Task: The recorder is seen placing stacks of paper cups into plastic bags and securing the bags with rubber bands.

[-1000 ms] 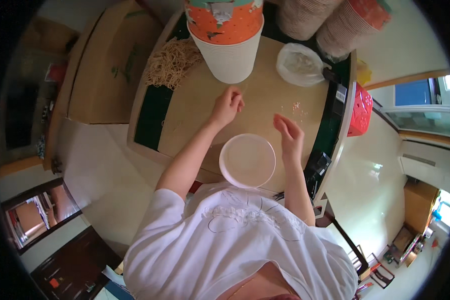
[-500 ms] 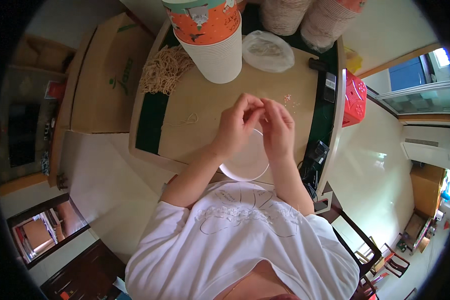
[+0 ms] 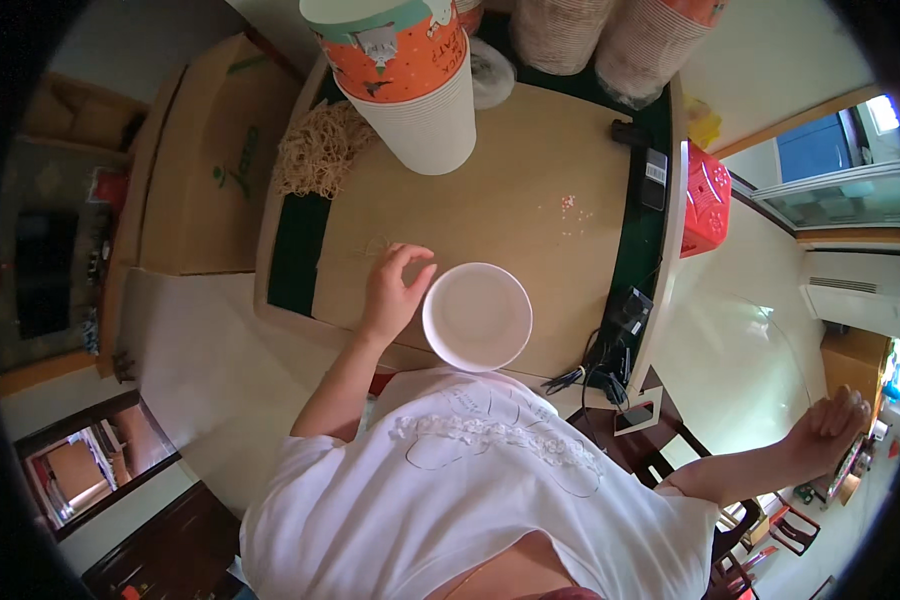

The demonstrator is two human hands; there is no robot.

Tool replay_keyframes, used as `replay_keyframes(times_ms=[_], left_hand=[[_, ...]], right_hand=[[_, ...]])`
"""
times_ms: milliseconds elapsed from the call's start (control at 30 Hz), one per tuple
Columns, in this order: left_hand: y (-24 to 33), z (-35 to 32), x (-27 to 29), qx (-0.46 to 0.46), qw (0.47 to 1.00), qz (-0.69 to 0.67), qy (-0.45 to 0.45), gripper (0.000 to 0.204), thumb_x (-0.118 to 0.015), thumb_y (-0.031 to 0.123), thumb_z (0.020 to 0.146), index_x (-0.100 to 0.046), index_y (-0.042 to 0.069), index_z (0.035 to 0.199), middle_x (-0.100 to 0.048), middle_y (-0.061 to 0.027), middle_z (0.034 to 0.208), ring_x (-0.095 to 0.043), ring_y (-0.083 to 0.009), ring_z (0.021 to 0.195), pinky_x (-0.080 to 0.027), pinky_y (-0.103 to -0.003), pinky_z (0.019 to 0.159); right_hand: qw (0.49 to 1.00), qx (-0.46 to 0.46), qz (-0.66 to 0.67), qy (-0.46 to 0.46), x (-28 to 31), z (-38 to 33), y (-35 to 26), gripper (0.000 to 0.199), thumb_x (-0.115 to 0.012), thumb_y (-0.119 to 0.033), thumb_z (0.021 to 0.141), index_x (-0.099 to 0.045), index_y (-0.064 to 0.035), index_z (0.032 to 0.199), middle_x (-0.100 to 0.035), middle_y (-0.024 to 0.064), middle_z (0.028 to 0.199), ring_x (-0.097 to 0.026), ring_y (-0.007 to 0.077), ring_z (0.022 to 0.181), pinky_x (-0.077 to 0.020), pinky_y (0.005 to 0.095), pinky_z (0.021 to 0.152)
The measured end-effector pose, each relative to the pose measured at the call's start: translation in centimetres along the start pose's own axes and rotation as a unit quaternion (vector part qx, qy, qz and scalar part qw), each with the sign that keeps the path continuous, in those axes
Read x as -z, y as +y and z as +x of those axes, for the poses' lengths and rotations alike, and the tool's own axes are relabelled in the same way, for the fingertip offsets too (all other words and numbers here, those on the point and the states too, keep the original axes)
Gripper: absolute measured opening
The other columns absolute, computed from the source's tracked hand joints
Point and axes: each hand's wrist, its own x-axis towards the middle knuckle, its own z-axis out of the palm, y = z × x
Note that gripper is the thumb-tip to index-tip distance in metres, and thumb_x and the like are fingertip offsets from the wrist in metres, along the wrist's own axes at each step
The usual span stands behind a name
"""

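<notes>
Counter (image 3: 298, 250): green top, pale rim, carries most of what we list
Tan board (image 3: 530, 150): flat, covers most of the counter top we see
Cardboard box (image 3: 200, 170): left of the counter, green marking on its side
Tub stack (image 3: 425, 125): nested, white below, orange and green print on top, we put it toward the board's far side
Wrapped stacks (image 3: 560, 35): two of them, clear film, far right of the counter, cut off by the frame
Red stool (image 3: 706, 198): just beyond the counter's right edge
White tub (image 3: 478, 317): round, mouth up, near edge of the counter, between us and the tub stack
Tangled string (image 3: 320, 150): tan heap, left of the tub stack
Left hand (image 3: 388, 300): just beside the white tub's left rim, contact we can't tell; fingers (image 3: 408, 251) curved, moderate gap to thumb
Right hand (image 3: 823, 437): well out right, off the counter, raised; fingers bunched narrow, we can't tell if they hold anything
Clear bag (image 3: 494, 75): behind the tub stack, partly hidden
Black devices (image 3: 654, 180): along the counter's right side
Pinkish bits (image 3: 568, 203): scattered on the board's right half
</notes>
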Motion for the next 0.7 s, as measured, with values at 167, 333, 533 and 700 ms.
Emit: replay_keyframes(times_ms=[167,333,533,700], left_hand=[[-0.5,7.1,-4.4,-0.093,0.992,0.076,0.037,0.017,-0.065,0.008,0.076,-0.060,0.006,0.093,-0.058,-0.0124,0.106,-0.055,-0.0277,0.100,-0.046,-0.039,0.084],[-0.9,20.2,-16.3,-0.090,0.993,0.080,0.015,0.053,-0.061,0.007,0.075,-0.040,-0.001,0.123,-0.033,-0.0230,0.136,-0.043,-0.0359,0.119,-0.043,-0.044,0.092],[-6.2,30.1,-21.8,0.131,0.979,0.150,-0.033,0.072,-0.056,0.020,0.078,-0.022,0.000,0.138,-0.018,-0.0252,0.145,-0.050,-0.0359,0.114,-0.044,-0.044,0.091],[-11.8,32.4,-23.8,0.125,0.975,0.173,-0.063,0.061,-0.053,0.016,0.079,-0.031,0.007,0.135,-0.037,-0.0201,0.135,-0.053,-0.0357,0.108,-0.045,-0.045,0.088]], right_hand=[[0.985,-0.149,0.013,0.084,0.9,-2.9,6.1,0.010,-0.053,-0.013,0.089,-0.047,-0.0051,0.089,-0.039,-0.0005,0.071,-0.031,0.0057,0.057,-0.0269,0.0150,0.038],[0.940,-0.293,-0.164,-0.059,-7.3,-2.2,18.3,0.012,-0.053,-0.010,0.089,-0.053,-0.0048,0.100,-0.041,-0.0035,0.065,-0.035,0.0038,0.055,-0.0235,0.0173,0.047],[0.730,-0.167,-0.640,-0.172,1.5,3.9,33.7,0.034,-0.068,-0.017,0.077,-0.053,-0.0104,0.107,-0.056,0.0116,0.073,-0.056,0.0290,0.067,-0.0453,0.0386,0.061],[0.666,-0.070,-0.699,-0.251,1.8,12.5,39.7,0.049,-0.067,-0.012,0.074,-0.047,-0.0102,0.118,-0.059,0.0163,0.095,-0.057,0.0334,0.091,-0.0477,0.0428,0.073]])
